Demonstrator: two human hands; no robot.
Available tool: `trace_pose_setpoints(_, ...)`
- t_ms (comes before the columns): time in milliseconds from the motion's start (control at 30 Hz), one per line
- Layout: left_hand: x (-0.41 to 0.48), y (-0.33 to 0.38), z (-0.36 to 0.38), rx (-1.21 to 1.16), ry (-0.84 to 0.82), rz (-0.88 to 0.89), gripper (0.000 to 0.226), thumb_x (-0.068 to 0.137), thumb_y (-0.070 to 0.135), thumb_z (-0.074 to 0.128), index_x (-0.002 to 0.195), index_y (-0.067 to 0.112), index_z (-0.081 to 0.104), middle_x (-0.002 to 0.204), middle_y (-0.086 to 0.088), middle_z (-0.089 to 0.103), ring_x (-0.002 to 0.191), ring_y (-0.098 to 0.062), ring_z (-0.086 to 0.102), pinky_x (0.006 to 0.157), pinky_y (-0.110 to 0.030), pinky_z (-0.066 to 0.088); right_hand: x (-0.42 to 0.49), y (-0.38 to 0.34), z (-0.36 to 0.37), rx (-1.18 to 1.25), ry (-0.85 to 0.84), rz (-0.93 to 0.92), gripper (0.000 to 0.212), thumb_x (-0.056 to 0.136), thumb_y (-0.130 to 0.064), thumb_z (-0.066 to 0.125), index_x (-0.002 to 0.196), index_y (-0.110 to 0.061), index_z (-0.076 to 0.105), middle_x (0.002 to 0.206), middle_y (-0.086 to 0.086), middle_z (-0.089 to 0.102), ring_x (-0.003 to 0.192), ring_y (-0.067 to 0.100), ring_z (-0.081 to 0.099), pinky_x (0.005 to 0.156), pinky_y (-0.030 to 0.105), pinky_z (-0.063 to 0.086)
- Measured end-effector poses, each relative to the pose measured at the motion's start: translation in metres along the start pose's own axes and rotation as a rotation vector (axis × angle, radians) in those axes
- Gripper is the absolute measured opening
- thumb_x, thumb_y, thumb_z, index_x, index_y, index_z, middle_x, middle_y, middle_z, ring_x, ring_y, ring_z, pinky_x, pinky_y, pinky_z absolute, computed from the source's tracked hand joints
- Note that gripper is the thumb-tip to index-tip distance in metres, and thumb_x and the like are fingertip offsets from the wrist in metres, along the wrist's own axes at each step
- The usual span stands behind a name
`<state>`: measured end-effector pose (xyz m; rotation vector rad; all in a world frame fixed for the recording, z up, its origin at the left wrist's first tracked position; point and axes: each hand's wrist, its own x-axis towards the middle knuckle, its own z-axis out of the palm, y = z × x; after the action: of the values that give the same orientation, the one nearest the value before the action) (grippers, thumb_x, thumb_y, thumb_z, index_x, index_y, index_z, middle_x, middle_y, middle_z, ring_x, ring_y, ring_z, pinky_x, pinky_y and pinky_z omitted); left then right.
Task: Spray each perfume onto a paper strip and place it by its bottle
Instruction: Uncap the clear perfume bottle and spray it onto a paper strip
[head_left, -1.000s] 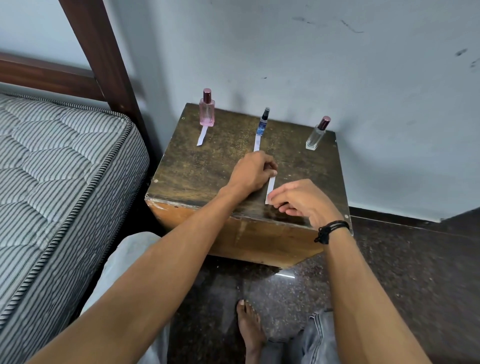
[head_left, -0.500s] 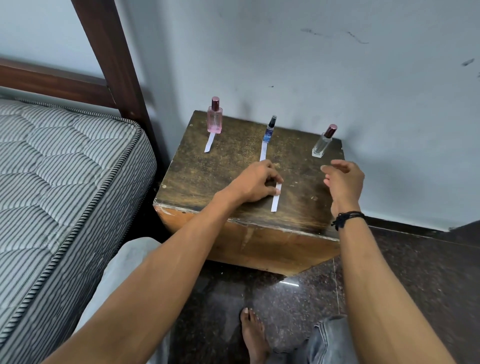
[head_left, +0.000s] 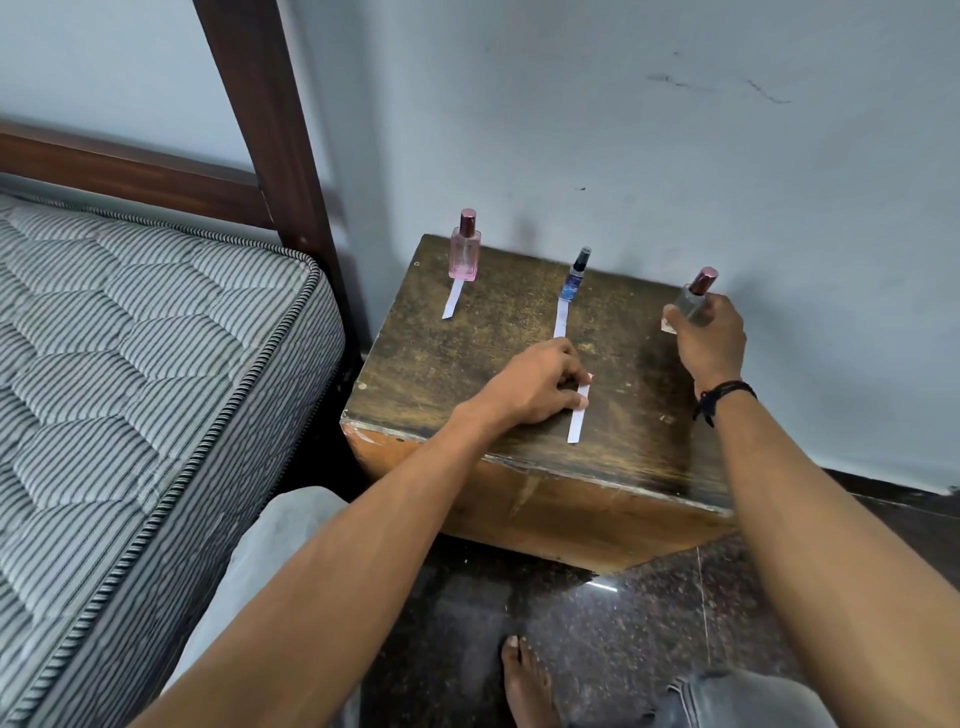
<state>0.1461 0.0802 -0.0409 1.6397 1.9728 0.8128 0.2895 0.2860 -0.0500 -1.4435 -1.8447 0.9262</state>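
Wooden stand (head_left: 447, 364): centre frame, against the wall, with pink bottle (head_left: 465, 254) and blue bottle (head_left: 571, 278) at its back.
Right hand (head_left: 709, 338): centre right, fingers curled round the clear bottle (head_left: 693, 301).
Left hand (head_left: 530, 387): middle, fingertips pinching the paper strip's upper end.
Paper strip (head_left: 577, 415): flat, long axis toward the lower edge — lower left of the clear bottle.
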Motion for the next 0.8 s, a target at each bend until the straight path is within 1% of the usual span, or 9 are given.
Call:
trace_pose_setpoints(100,0.000,0.000,-0.004,-0.050,0.025,-0.024,0.023,0.089,0.023,0.074,0.109,0.011,0.076,0.113,-0.001,0.062,0.100,-0.015,0.061,0.095,-0.034,0.052,-0.010,0.000,-0.005,0.025,0.027,-0.028,0.035,0.092,-0.036,0.070,0.121,-0.018,0.067,0.118,0.001,0.070,0.111,0.026,0.065,0.088,0.031,0.044)
trace_pose_setpoints(233,0.003,0.002,-0.015,-0.137,0.131,-0.097,0.013,0.091,0.020,0.072,0.102,0.017,0.078,0.104,0.006,0.067,0.095,-0.010,0.062,0.090,-0.027,0.050,-0.046,-0.011,-0.020,0.070,-0.007,-0.097,0.031,0.092,-0.042,0.071,0.119,-0.026,0.070,0.108,-0.006,0.070,0.101,0.015,0.066,0.078,0.023,0.044)
trace_pose_setpoints(333,0.002,0.008,-0.026,-0.320,0.222,-0.170,0.011,0.090,0.022,0.073,0.098,0.020,0.079,0.097,0.009,0.073,0.088,-0.005,0.066,0.087,-0.028,0.052,-0.082,-0.020,-0.024,0.075,-0.101,-0.154,0.027,0.091,-0.040,0.074,0.116,-0.031,0.071,0.105,-0.011,0.070,0.095,0.009,0.066,0.080,0.025,0.050)
trace_pose_setpoints(400,-0.003,0.013,-0.033,-0.496,0.258,-0.181,0.013,0.088,0.024,0.076,0.099,0.018,0.079,0.096,0.006,0.076,0.091,-0.010,0.069,0.092,-0.033,0.055,-0.103,-0.028,-0.021,0.046,-0.191,-0.184,0.026,0.089,-0.038,0.076,0.115,-0.034,0.071,0.106,-0.013,0.070,0.095,0.006,0.065,0.081,0.026,0.050)
trace_pose_setpoints(467,-0.010,0.018,-0.040,-0.597,0.266,-0.141,0.019,0.085,0.027,0.078,0.102,0.020,0.078,0.096,0.005,0.077,0.094,-0.015,0.070,0.094,-0.035,0.056,-0.117,-0.035,-0.015,0.017,-0.294,-0.226,0.029,0.089,-0.035,0.077,0.117,-0.029,0.072,0.106,-0.013,0.071,0.095,0.004,0.065,0.079,0.023,0.048)
trace_pose_setpoints(533,-0.017,0.021,-0.044,-0.595,0.250,-0.103,0.025,0.085,0.028,0.079,0.108,0.020,0.077,0.098,0.004,0.077,0.095,-0.017,0.071,0.093,-0.035,0.056,-0.128,-0.041,-0.010,0.000,-0.354,-0.250,0.028,0.089,-0.033,0.077,0.115,-0.026,0.072,0.102,-0.013,0.071,0.093,0.003,0.064,0.074,0.021,0.045)
trace_pose_setpoints(600,-0.022,0.021,-0.045,-0.567,0.241,-0.098,0.028,0.085,0.027,0.079,0.111,0.018,0.076,0.101,0.004,0.076,0.096,-0.015,0.070,0.094,-0.035,0.056,-0.134,-0.044,-0.006,-0.002,-0.382,-0.247,0.024,0.088,-0.031,0.077,0.111,-0.027,0.073,0.098,-0.013,0.071,0.090,0.004,0.065,0.071,0.021,0.044)
trace_pose_setpoints(700,-0.027,0.018,-0.044,-0.562,0.261,-0.119,0.024,0.085,0.028,0.078,0.107,0.018,0.077,0.099,0.005,0.077,0.096,-0.012,0.071,0.094,-0.037,0.055,-0.139,-0.045,-0.002,-0.038,-0.402,-0.257,0.028,0.087,-0.032,0.078,0.114,-0.026,0.073,0.100,-0.012,0.071,0.090,0.004,0.064,0.071,0.021,0.043)
trace_pose_setpoints(800,-0.029,0.014,-0.046,-0.572,0.293,-0.135,0.023,0.083,0.031,0.080,0.102,0.018,0.078,0.096,0.006,0.077,0.091,-0.008,0.071,0.090,-0.035,0.057,-0.139,-0.044,-0.002,-0.071,-0.419,-0.252,0.036,0.087,-0.033,0.078,0.120,-0.020,0.073,0.101,-0.007,0.071,0.091,0.009,0.065,0.072,0.021,0.043)
